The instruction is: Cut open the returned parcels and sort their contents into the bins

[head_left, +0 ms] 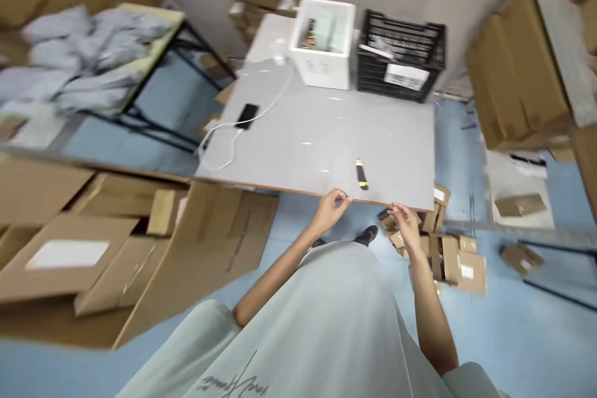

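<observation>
My left hand (332, 208) is at the front edge of the white table (293, 143), its thumb and fingertips drawn together. My right hand (405, 221) is farther right by the same edge, fingers also bunched at the tips. No object shows in either hand. Just beyond them on the tabletop lies a black and yellow utility knife (361, 175), nearer to my left hand. A black phone or power bank (247, 116) with a white cable (275, 102) rests toward the table's left side.
A white foam box (326, 68) with small items and a black plastic crate (396, 65) stand at the back. At left is a large carton (205, 242) of boxes; grey parcels (93, 56) lie beyond. Cardboard boxes (448, 261) sit on the floor at right.
</observation>
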Action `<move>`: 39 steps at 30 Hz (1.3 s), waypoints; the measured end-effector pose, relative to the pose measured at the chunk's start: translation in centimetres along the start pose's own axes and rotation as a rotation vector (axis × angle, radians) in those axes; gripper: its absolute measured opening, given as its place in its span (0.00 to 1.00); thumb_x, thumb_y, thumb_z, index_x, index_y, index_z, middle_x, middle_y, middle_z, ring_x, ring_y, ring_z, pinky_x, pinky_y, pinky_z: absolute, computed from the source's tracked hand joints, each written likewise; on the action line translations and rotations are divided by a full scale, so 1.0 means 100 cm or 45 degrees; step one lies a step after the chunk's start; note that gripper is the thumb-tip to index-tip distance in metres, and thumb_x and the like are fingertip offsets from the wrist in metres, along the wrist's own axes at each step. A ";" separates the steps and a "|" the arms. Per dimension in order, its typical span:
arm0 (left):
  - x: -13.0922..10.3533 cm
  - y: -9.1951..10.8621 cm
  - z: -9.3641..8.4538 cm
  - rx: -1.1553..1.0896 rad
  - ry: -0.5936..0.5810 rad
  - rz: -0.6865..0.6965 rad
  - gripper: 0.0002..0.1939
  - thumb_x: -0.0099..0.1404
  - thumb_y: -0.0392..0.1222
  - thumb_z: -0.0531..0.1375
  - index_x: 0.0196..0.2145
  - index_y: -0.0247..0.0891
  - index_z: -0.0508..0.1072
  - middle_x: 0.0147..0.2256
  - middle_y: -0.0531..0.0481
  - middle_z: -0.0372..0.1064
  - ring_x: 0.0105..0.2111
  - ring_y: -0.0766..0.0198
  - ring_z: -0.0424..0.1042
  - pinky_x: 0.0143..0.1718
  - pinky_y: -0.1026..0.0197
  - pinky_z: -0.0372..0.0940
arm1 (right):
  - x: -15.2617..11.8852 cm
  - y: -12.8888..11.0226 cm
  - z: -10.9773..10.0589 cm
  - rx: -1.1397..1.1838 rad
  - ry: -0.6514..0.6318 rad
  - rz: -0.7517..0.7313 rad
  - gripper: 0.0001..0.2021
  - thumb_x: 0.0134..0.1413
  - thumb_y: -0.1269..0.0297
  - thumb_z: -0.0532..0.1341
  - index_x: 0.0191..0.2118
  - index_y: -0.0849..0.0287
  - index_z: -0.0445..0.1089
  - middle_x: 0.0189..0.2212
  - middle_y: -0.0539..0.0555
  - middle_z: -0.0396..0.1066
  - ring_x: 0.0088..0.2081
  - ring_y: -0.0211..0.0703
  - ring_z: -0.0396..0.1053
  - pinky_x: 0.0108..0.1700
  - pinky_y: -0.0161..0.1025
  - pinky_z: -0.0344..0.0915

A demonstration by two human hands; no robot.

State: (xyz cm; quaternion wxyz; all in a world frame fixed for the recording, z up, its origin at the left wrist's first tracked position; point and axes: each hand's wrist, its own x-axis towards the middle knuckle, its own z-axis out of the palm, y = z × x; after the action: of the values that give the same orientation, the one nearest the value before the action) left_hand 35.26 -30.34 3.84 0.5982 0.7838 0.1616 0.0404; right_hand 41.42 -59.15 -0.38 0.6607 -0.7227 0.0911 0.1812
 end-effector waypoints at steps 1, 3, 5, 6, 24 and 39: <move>-0.010 -0.004 -0.024 -0.044 0.096 0.008 0.21 0.74 0.62 0.65 0.33 0.46 0.69 0.39 0.46 0.80 0.43 0.53 0.82 0.57 0.48 0.79 | 0.002 -0.011 0.024 -0.044 -0.063 -0.032 0.36 0.53 0.24 0.74 0.51 0.52 0.84 0.53 0.66 0.88 0.54 0.67 0.87 0.62 0.68 0.83; -0.034 -0.015 -0.074 -0.121 0.297 0.017 0.19 0.75 0.61 0.65 0.34 0.45 0.70 0.40 0.46 0.81 0.43 0.53 0.82 0.57 0.48 0.79 | 0.002 -0.030 0.078 -0.129 -0.213 -0.104 0.33 0.57 0.27 0.74 0.52 0.52 0.84 0.54 0.66 0.88 0.54 0.66 0.88 0.63 0.69 0.82; -0.064 -0.030 -0.125 -0.171 0.488 0.001 0.17 0.76 0.59 0.64 0.36 0.45 0.73 0.41 0.46 0.82 0.44 0.54 0.83 0.58 0.49 0.79 | -0.002 -0.046 0.138 -0.186 -0.378 -0.162 0.31 0.60 0.30 0.74 0.53 0.51 0.84 0.55 0.65 0.88 0.55 0.65 0.88 0.65 0.69 0.81; -0.082 -0.039 -0.150 -0.188 0.576 -0.019 0.17 0.77 0.59 0.63 0.38 0.44 0.75 0.42 0.46 0.82 0.45 0.54 0.83 0.58 0.49 0.79 | -0.006 -0.053 0.169 -0.204 -0.461 -0.176 0.30 0.60 0.31 0.74 0.54 0.51 0.84 0.55 0.65 0.88 0.55 0.64 0.88 0.66 0.69 0.80; -0.314 -0.195 -0.381 -0.500 1.858 -0.513 0.19 0.71 0.62 0.68 0.46 0.44 0.80 0.46 0.42 0.85 0.51 0.48 0.86 0.59 0.43 0.79 | -0.114 -0.061 0.626 -0.578 -1.659 -0.135 0.33 0.58 0.25 0.75 0.53 0.50 0.85 0.54 0.63 0.89 0.54 0.64 0.88 0.63 0.65 0.82; -0.255 -0.247 -0.649 -0.238 2.067 -0.519 0.28 0.77 0.63 0.67 0.63 0.42 0.78 0.67 0.32 0.80 0.70 0.40 0.78 0.76 0.34 0.70 | -0.073 -0.030 0.977 -0.584 -1.741 -0.256 0.34 0.55 0.29 0.75 0.54 0.54 0.84 0.58 0.66 0.87 0.63 0.67 0.84 0.73 0.68 0.76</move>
State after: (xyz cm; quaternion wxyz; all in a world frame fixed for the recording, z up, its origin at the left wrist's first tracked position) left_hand -10.53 27.70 1.93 0.3544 0.4141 0.6759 0.4961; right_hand 22.02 36.94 -0.84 0.4153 -0.5733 -0.4492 0.5451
